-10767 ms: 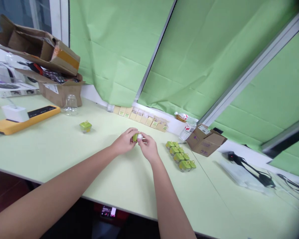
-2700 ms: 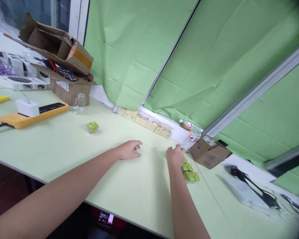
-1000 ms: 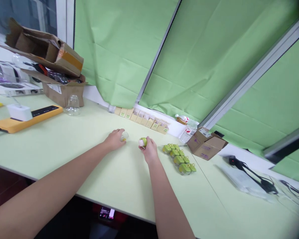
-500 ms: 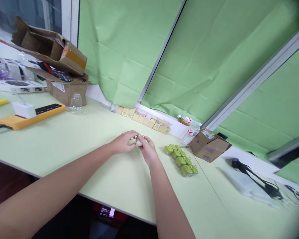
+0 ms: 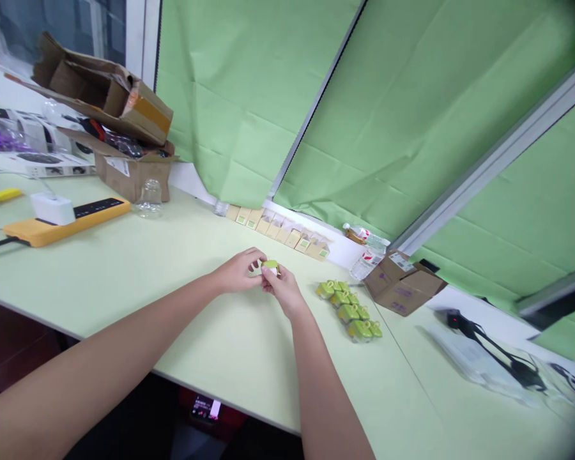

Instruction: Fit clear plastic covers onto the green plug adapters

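Note:
Both hands meet above the middle of the pale table [image 5: 196,243]. My right hand [image 5: 283,291] pinches a small green-topped case [image 5: 270,263] with a white lower part, its thumb across the near side. My left hand [image 5: 241,271] curls its fingers against the left side of the same case, thumb and forefinger slightly bowed. The fingers hide much of the case. To the right of my right hand stand several similar small green cases [image 5: 349,312] with loops on top, grouped in rows.
Small tan boxes [image 5: 278,230] line the wall. Plastic bottles [image 5: 365,262] and a cardboard box [image 5: 402,281] are at back right, with black cables [image 5: 489,345] beyond. To the left lie an orange power strip [image 5: 91,217], a clear jar [image 5: 149,199] and stacked cartons [image 5: 134,176].
The case has turned between my fingers, so its green top now shows more clearly. My hands stay in nearly the same place; the view has shifted slightly.

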Action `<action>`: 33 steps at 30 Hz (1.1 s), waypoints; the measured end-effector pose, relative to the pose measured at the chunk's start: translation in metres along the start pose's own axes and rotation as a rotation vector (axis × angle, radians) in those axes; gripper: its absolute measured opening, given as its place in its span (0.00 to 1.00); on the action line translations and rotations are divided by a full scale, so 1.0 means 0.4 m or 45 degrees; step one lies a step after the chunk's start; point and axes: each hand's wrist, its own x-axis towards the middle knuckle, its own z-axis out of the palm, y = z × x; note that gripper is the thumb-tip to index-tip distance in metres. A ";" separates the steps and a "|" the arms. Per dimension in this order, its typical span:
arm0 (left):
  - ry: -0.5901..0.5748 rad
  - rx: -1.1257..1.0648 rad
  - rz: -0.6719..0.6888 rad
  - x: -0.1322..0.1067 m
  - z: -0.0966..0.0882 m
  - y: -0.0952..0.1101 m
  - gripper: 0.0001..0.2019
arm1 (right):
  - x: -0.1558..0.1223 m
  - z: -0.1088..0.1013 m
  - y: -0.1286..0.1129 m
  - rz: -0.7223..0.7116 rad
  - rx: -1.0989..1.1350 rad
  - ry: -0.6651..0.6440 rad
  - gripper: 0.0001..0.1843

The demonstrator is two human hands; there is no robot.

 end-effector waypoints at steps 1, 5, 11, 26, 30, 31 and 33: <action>0.000 -0.009 0.009 0.000 0.000 0.001 0.17 | 0.001 0.000 0.000 -0.008 -0.014 -0.010 0.24; -0.004 -0.062 0.000 0.006 0.005 -0.001 0.23 | 0.004 0.004 -0.002 -0.065 -0.046 0.000 0.23; -0.042 -0.217 -0.045 0.007 0.011 -0.014 0.25 | 0.005 -0.002 0.002 -0.063 -0.069 -0.020 0.21; -0.231 -0.600 -0.211 0.007 0.012 -0.014 0.28 | -0.005 -0.010 -0.013 0.119 0.044 -0.133 0.31; -0.271 -0.744 -0.324 0.012 0.013 -0.014 0.27 | -0.007 -0.020 -0.017 0.192 0.204 -0.224 0.32; -0.270 -0.789 -0.374 0.013 0.014 -0.015 0.27 | -0.008 -0.020 -0.018 0.214 0.242 -0.239 0.30; -0.252 -0.857 -0.474 0.016 0.019 -0.015 0.25 | -0.009 -0.020 -0.020 0.247 0.298 -0.250 0.26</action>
